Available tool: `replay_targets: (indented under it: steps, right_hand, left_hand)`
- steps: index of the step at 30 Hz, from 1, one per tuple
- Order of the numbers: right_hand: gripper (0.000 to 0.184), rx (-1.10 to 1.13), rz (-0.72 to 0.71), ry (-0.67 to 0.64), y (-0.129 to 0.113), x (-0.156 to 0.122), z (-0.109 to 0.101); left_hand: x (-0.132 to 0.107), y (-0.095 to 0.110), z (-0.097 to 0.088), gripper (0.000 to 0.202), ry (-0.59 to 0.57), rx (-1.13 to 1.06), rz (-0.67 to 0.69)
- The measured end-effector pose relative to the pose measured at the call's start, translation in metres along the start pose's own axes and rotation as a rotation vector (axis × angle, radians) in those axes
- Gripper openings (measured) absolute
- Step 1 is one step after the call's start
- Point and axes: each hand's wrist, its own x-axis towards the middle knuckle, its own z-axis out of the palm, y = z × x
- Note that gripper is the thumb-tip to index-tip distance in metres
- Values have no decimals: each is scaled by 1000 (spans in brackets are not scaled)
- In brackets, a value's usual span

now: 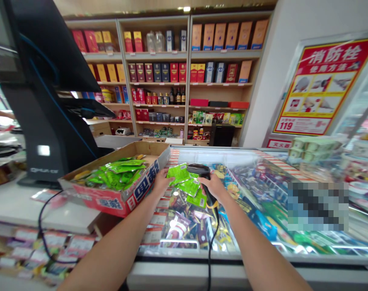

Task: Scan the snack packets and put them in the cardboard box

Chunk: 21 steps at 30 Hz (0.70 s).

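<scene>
My left hand [161, 182] grips a string of green snack packets [186, 184] that hangs down over the glass lid of a chest freezer [232, 155]. My right hand [214, 187] is closed round the handle of a black barcode scanner [199, 169], whose head sits just behind the top packet. The scanner's black cable [211, 246] drops toward me between my forearms. Left of my left hand stands an open cardboard box [135, 194] filled with several more green packets [117, 173].
A black checkout terminal [47, 101] rises at the left on a white counter [17, 202]. Shelves of boxed goods and bottles [184, 72] line the back wall. A red fire-hydrant poster [320, 89] hangs at the right. Stacked cups [311, 149] stand on the freezer's far right.
</scene>
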Motion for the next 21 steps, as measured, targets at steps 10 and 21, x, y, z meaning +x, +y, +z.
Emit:
replay_targets:
  steps: [10,21]
  right_hand:
    - [20,-26,7,-53,-6,-5,-1]
    - [22,99,-6,-18,-6,0,11]
  left_hand:
    - [-1,1,1,48,1,-5,16]
    - [-6,13,7,39,42,12,104]
